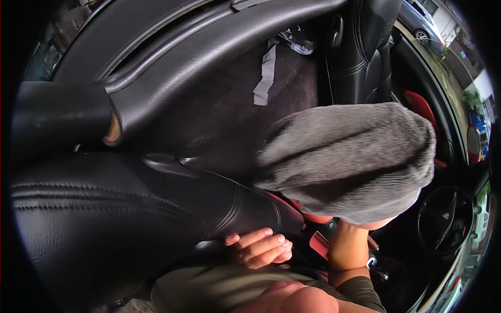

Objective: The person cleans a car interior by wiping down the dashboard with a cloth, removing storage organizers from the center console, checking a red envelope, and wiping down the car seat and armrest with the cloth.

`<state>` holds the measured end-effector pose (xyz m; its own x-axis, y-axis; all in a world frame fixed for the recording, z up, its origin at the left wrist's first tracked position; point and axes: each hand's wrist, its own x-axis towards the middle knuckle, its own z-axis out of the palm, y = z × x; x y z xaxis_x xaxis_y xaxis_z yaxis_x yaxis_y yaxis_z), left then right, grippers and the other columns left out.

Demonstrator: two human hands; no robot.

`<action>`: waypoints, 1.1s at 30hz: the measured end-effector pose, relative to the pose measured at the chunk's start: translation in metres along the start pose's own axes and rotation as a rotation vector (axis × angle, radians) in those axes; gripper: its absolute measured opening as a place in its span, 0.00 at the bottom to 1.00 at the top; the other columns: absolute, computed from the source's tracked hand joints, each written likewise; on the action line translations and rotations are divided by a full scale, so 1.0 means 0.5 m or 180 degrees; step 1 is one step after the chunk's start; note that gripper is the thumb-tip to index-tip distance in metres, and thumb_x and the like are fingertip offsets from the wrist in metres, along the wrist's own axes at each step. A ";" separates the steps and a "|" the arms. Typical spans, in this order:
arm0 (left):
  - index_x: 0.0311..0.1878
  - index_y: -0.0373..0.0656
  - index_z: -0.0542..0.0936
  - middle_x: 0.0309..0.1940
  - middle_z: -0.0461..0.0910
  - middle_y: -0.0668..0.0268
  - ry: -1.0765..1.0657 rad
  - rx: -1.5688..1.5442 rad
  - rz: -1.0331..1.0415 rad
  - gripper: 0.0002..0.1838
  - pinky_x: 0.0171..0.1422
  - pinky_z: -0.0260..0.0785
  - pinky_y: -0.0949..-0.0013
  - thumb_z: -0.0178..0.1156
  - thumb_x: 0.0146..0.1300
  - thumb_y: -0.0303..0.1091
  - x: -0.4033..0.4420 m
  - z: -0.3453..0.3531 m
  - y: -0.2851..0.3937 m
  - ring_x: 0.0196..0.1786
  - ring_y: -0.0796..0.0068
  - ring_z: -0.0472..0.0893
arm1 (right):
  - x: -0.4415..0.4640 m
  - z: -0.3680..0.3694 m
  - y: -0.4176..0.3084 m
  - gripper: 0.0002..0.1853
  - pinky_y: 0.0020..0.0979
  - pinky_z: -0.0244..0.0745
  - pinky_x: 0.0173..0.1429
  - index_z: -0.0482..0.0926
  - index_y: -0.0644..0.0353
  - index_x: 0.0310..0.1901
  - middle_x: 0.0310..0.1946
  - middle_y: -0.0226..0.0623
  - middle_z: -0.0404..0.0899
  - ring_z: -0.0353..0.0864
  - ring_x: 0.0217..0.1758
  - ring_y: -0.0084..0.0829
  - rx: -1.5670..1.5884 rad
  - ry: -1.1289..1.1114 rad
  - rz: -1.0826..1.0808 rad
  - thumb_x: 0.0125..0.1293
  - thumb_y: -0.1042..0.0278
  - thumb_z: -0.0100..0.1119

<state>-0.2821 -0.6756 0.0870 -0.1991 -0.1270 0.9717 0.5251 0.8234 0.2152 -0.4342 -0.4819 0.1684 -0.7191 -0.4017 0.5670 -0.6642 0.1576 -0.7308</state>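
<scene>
A grey plush cloth (355, 156) is bunched over my right hand (373, 224), hiding the fingers, with only a strip of skin showing below it. The bare forearm rises to it from the lower right. The cloth is in front of the dark carpeted rear area (219, 115). My left hand (261, 249) is near my chest, beside the black leather seat (104, 219). Its fingers are loosely bent and slightly apart, with nothing visible in them.
A black curved trim panel (209, 49) borders the carpet. A grey strap (266, 75) and a clear plastic bag (297, 41) lie at the far side. The other black seat (357, 57) stands upper right; the steering wheel (445, 219) and gear lever (383, 275) are lower right.
</scene>
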 end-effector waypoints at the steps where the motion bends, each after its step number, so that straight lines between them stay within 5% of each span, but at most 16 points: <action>1: 0.41 0.64 0.85 0.39 0.84 0.86 -0.0047 -0.0005 0.0038 0.07 0.84 0.45 0.53 0.69 0.59 0.46 -0.001 -0.002 -0.003 0.47 0.82 0.81 | -0.020 -0.049 0.008 0.32 0.43 0.71 0.74 0.72 0.74 0.69 0.66 0.60 0.77 0.77 0.71 0.50 -0.0319 0.0333 0.0280 0.72 0.57 0.55; 6: 0.42 0.64 0.85 0.41 0.86 0.85 -0.0132 -0.0023 0.0049 0.08 0.85 0.43 0.53 0.68 0.60 0.46 -0.003 -0.004 -0.008 0.48 0.82 0.82 | -0.062 -0.191 0.059 0.36 0.44 0.70 0.74 0.71 0.74 0.70 0.68 0.63 0.75 0.76 0.72 0.50 -0.1516 0.1332 0.0951 0.72 0.49 0.58; 11: 0.40 0.63 0.85 0.40 0.88 0.86 -0.0071 -0.0090 -0.0098 0.08 0.83 0.42 0.57 0.71 0.58 0.44 -0.001 -0.002 -0.003 0.47 0.86 0.85 | 0.105 -0.198 0.201 0.41 0.46 0.70 0.75 0.70 0.74 0.71 0.69 0.65 0.73 0.75 0.74 0.51 -0.3541 0.0908 -0.0365 0.72 0.42 0.62; 12: 0.39 0.63 0.85 0.39 0.88 0.86 -0.0012 -0.0101 -0.0072 0.07 0.81 0.43 0.57 0.71 0.57 0.43 0.004 0.001 -0.005 0.45 0.86 0.85 | 0.207 -0.137 0.086 0.39 0.51 0.69 0.74 0.73 0.73 0.69 0.65 0.61 0.78 0.77 0.68 0.61 -0.3317 0.0690 0.0103 0.68 0.48 0.70; 13: 0.37 0.63 0.85 0.37 0.88 0.85 0.0047 -0.0112 -0.0045 0.06 0.79 0.45 0.58 0.71 0.56 0.43 0.008 0.004 -0.007 0.43 0.86 0.85 | 0.275 -0.107 0.059 0.38 0.53 0.63 0.78 0.73 0.74 0.69 0.64 0.64 0.77 0.73 0.71 0.63 -0.2977 0.0218 0.1970 0.70 0.48 0.68; 14: 0.34 0.64 0.85 0.36 0.88 0.85 0.0146 -0.0109 -0.0024 0.05 0.76 0.46 0.58 0.70 0.55 0.43 0.013 0.012 -0.007 0.41 0.86 0.85 | 0.297 -0.119 0.149 0.39 0.53 0.62 0.79 0.73 0.70 0.70 0.65 0.65 0.77 0.71 0.73 0.64 -0.3344 0.0645 -0.0475 0.72 0.41 0.65; 15: 0.32 0.64 0.85 0.34 0.87 0.85 0.0174 -0.0119 0.0011 0.04 0.74 0.46 0.59 0.70 0.54 0.44 0.016 0.015 -0.010 0.39 0.86 0.85 | 0.347 -0.111 0.175 0.36 0.54 0.63 0.79 0.76 0.64 0.69 0.64 0.63 0.78 0.72 0.72 0.65 -0.3878 0.0957 -0.1271 0.73 0.41 0.62; 18: 0.29 0.65 0.84 0.31 0.86 0.85 0.0347 -0.0168 0.0037 0.03 0.69 0.47 0.61 0.70 0.52 0.44 0.021 0.028 -0.013 0.33 0.87 0.84 | 0.421 -0.097 0.164 0.32 0.59 0.59 0.81 0.78 0.61 0.68 0.66 0.61 0.76 0.69 0.75 0.64 -0.5316 0.0356 -0.0778 0.71 0.45 0.62; 22: 0.34 0.66 0.85 0.34 0.87 0.87 0.0179 -0.0136 0.0034 0.05 0.77 0.44 0.57 0.70 0.55 0.47 0.006 0.010 -0.013 0.39 0.86 0.84 | 0.450 -0.119 0.171 0.37 0.59 0.65 0.77 0.75 0.61 0.70 0.68 0.57 0.75 0.73 0.73 0.60 -0.4784 0.0544 -0.1538 0.69 0.40 0.61; 27: 0.35 0.66 0.85 0.34 0.86 0.86 0.0338 -0.0109 0.0004 0.05 0.84 0.41 0.52 0.68 0.56 0.47 0.001 0.024 -0.007 0.41 0.83 0.83 | 0.476 -0.110 0.068 0.42 0.54 0.70 0.75 0.75 0.60 0.71 0.69 0.58 0.76 0.76 0.71 0.59 -0.4441 0.0018 -0.0259 0.69 0.31 0.57; 33: 0.34 0.65 0.83 0.33 0.84 0.84 0.0387 -0.0135 0.0079 0.06 0.85 0.40 0.50 0.69 0.53 0.44 -0.007 0.025 -0.011 0.40 0.80 0.82 | 0.470 -0.097 0.144 0.32 0.57 0.69 0.73 0.80 0.51 0.67 0.62 0.51 0.82 0.79 0.66 0.61 -0.3819 0.1185 -0.1499 0.69 0.39 0.65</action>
<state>-0.2945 -0.6728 0.0813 -0.0850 -0.1751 0.9809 0.5638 0.8032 0.1923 -0.6606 -0.5213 0.2675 -0.2591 -0.3988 0.8797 -0.4916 0.8384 0.2353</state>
